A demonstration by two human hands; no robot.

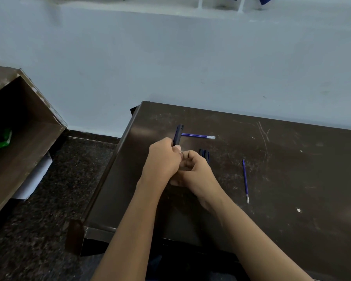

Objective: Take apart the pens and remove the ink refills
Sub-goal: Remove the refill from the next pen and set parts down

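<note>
Pen [177, 135] gripped by the left hand [162, 157] — right hand [197, 169] curled, hold hidden — seemingly mid-separation; next likely needs a straight pull.

Dark pen barrel [177, 134]; loose blue refills [198, 136]

On the table [292, 159], two refills [199, 136] lie behind barrels [204, 154], one refill [245, 180] right.

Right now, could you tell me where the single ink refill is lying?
In the head view, the single refill lies on the dark table, right of the right hand, not touching it.
</note>
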